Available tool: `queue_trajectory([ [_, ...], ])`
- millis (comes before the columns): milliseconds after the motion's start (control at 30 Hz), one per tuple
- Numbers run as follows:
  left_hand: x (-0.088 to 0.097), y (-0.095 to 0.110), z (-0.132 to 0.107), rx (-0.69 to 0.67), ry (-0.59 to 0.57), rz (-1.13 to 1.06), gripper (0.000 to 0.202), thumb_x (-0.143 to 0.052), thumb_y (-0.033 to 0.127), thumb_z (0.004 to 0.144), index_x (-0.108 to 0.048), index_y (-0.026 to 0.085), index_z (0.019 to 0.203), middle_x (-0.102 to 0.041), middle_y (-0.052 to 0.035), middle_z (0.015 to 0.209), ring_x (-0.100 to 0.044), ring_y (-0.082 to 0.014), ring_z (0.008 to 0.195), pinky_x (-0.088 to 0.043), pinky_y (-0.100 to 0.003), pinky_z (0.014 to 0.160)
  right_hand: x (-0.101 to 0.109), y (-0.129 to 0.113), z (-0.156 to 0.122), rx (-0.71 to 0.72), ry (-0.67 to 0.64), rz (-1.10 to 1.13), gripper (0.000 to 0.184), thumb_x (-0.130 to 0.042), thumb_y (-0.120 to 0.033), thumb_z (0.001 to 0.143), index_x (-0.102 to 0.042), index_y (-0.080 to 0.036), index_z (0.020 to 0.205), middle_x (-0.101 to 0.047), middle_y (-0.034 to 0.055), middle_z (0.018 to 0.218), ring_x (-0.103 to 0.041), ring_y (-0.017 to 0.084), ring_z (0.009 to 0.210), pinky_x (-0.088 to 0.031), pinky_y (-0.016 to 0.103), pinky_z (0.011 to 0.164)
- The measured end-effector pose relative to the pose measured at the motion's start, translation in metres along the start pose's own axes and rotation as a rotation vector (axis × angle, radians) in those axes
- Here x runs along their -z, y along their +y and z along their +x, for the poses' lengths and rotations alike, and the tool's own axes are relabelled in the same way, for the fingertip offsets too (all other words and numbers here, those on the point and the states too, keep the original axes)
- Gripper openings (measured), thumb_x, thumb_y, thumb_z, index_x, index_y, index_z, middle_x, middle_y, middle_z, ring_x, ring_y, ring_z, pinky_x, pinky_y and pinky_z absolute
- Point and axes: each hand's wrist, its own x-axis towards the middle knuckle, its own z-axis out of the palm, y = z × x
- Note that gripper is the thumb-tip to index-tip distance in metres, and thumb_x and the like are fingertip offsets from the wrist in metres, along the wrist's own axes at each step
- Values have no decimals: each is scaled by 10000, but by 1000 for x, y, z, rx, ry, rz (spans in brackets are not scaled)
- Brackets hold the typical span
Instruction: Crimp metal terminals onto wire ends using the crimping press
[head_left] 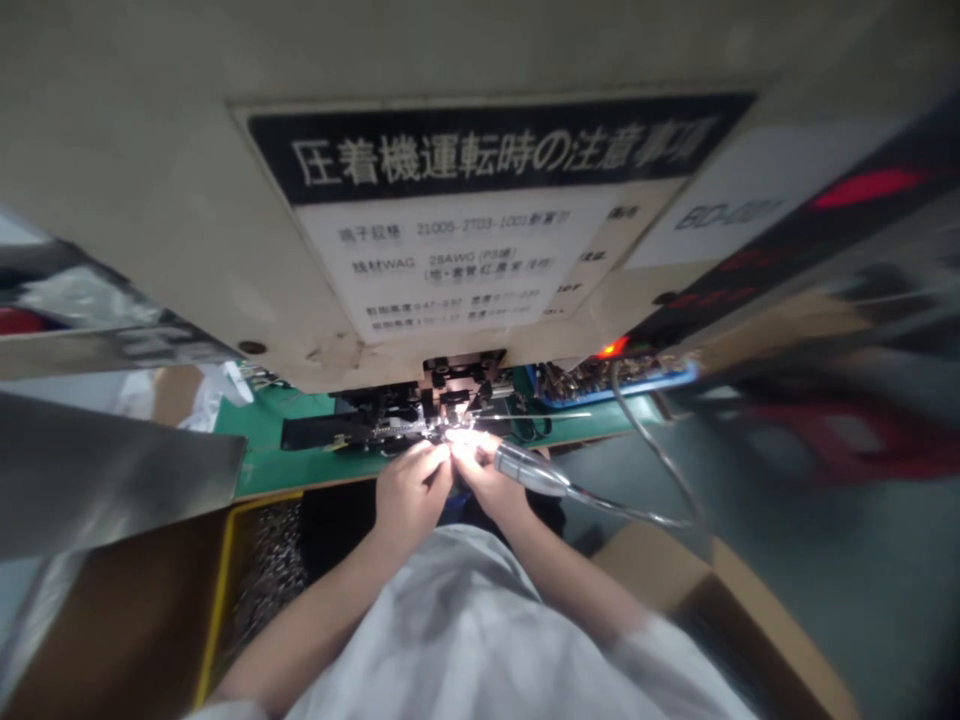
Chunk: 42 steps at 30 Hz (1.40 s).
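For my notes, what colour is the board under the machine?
The board is green, best seen in the head view.

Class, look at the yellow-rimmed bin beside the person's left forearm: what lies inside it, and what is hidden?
Loose shiny metal pieces, too blurred to identify singly, lie heaped inside the yellow-rimmed bin. They cover its floor, and the left forearm hides the side next to it.

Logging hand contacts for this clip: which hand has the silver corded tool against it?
The right hand: the silver corded tool rests against it; the left hand does not.
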Motion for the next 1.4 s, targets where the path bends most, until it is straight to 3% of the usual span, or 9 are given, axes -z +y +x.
queue_trajectory([
  [233,-1,-2,4,-1,18,45,227,-534,232,894,-757,202,925,-761,-66,952,-717,-194,867,-569,-277,796,0,1,2,-15,-8,45,218,-708,-327,798,-755,-224,983,-762,43,983,-714,232,950,-579,378,896],
  [667,-2,-5,3,-11,-41,53,221,-541,244,896,-760,216,912,-763,-60,934,-716,-195,856,-567,-274,776,-2,-2,3,9,81,-84,182,-697,-312,762,-715,-214,914,-706,24,758,-683,222,810,-587,332,726],
  [1067,-3,-5,5,-44,-43,86,223,-553,238,894,-758,227,982,-761,-57,973,-722,-206,859,-574,-291,766,-2,0,3,62,66,-57,124,-649,-244,780,-733,-199,860,-743,39,838,-700,201,757,-589,346,790],
  [1400,1,-2,6,-81,-5,85,222,-540,236,908,-760,212,930,-763,-48,932,-720,-187,813,-565,-270,744,0,-1,3,83,61,-70,193,-683,-294,792,-742,-190,944,-765,51,912,-729,212,809,-612,339,794],
])
